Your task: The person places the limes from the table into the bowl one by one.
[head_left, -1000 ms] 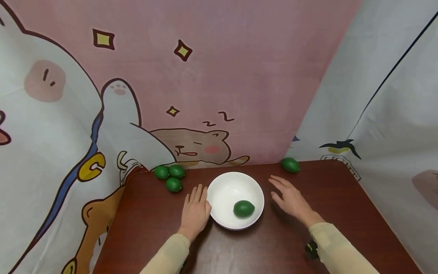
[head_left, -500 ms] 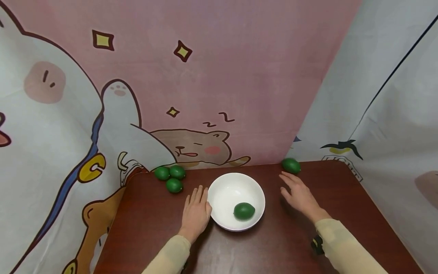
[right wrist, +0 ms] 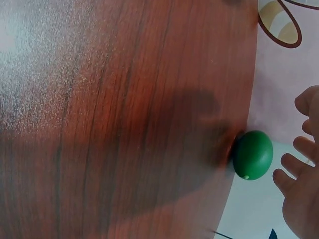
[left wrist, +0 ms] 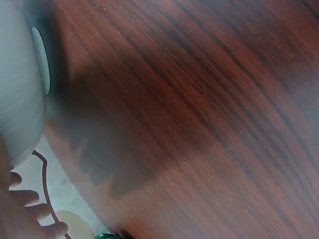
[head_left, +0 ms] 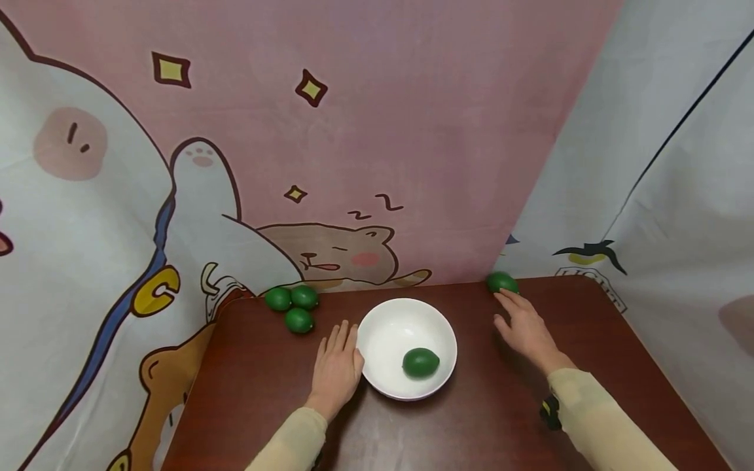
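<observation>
A white bowl [head_left: 391,330] stands mid-table with one green lime [head_left: 421,363] lying inside it. My left hand [head_left: 337,369] rests at the bowl's left rim, fingers straight and side by side. In the left wrist view the bowl's outer wall [left wrist: 20,89] fills the upper left, fingers below it. At the far right edge of the table sits another lime [head_left: 499,281]. My right hand [head_left: 527,330] reaches over towards it, fingers extended and thumb apart, fingertips overlapping it in the head view. The right wrist view has this lime [right wrist: 253,155] beside the loosely bent fingers, nothing between them.
Three more limes [head_left: 299,320] are grouped at the far left of the brown wooden table [head_left: 253,392]. A cartoon-printed cloth [head_left: 412,163] hangs directly behind the table's back edge and along its sides.
My right hand has moved away from the bowl, rightward and forward, up to the far right lime. My left hand has stayed at the bowl's rim.
</observation>
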Demonstrator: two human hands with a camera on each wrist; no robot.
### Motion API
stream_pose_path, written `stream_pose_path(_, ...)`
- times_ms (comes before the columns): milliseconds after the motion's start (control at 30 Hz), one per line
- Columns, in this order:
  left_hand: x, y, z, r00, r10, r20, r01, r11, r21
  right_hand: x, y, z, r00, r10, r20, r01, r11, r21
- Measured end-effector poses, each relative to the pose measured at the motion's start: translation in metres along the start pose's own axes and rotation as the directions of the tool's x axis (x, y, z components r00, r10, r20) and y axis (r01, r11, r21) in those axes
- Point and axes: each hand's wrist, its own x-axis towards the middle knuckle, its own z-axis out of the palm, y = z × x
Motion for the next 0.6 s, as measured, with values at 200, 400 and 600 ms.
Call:
stream_pose_path(200, 0.000, -0.002, 0.002, 1.000, -0.002, -0.013, 0.002, 1.000, 0.003, 0.004, 0.006, 0.002, 1.000, 0.007, 0.010, -0.007, 1.000, 0.000)
stream_pose_path(400, 0.000, 0.000, 0.002, 1.000, 0.009, -0.017, -0.009, 1.000, 0.000, 0.008, 0.013, -0.001, 0.999, 0.029, 0.032, -0.029, 1.000, -0.009)
stream_pose_path(600, 0.001, 0.000, 0.001, 0.999, 0.015, -0.036, -0.014, 1.000, 0.020, 0.016, 0.018, -0.002, 1.000, 0.015, 0.017, -0.015, 1.000, -0.013)
